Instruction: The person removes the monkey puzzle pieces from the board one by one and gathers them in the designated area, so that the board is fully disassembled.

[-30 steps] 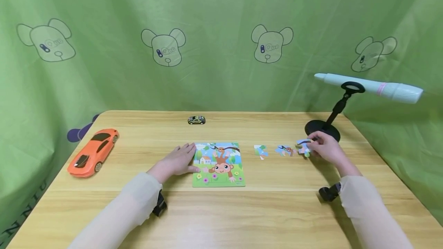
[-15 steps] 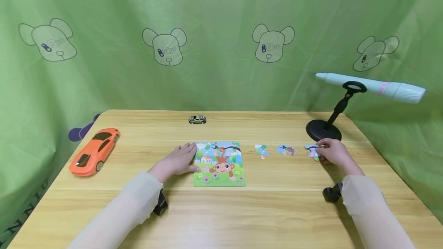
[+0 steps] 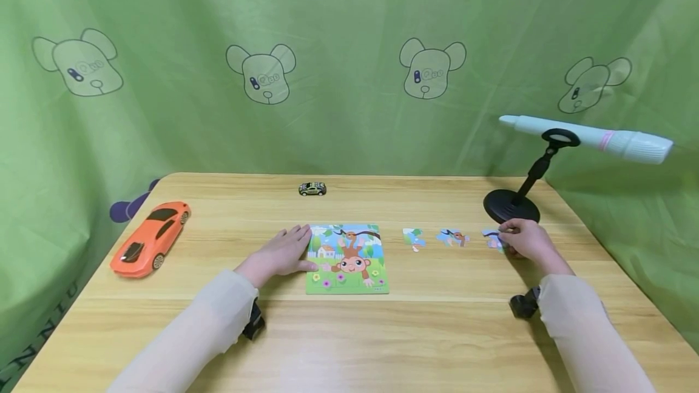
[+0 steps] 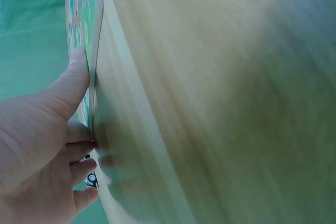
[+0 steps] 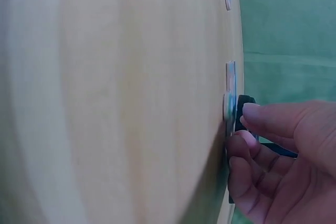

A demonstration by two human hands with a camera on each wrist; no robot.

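My left hand (image 3: 281,251) lies at the left edge of the puzzle (image 3: 355,256), fingers extended, thumb resting on its picture side. To the right, three loose pieces sit in a row on the bench (image 3: 349,344) – a left piece (image 3: 413,236), a middle piece (image 3: 452,237) and a right piece (image 3: 491,238). My right hand (image 3: 526,241) bends its fingers at the last one's right side – I can't tell whether they pinch it. The stand (image 3: 510,205) is just beyond.
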